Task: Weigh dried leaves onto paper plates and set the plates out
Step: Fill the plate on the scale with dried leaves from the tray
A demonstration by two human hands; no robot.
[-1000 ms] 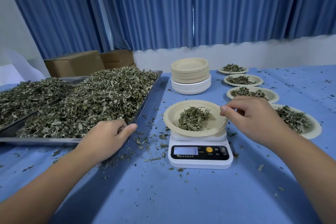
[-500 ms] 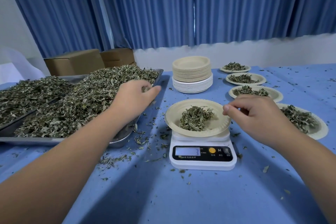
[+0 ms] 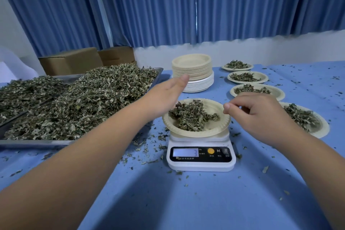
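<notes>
One blue worktop (image 3: 186, 201) carries a tray (image 3: 33, 143) of dried leaves (image 3: 89, 102) at left, four filled plates (image 3: 279, 93) at right, a loaded plate (image 3: 214, 132) on the scale (image 3: 201, 164) between; left hand (image 3: 164, 95) grip apart over its left rim, right hand (image 3: 261, 117) grip curled together above its right rim.

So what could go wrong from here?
The plate overhangs the small scale; the right hand close to its rim could nudge it and skew the reading.
Leaves added by the left hand may miss, like the crumbs already on the cloth.
The right forearm could brush the nearest filled plate.
</notes>
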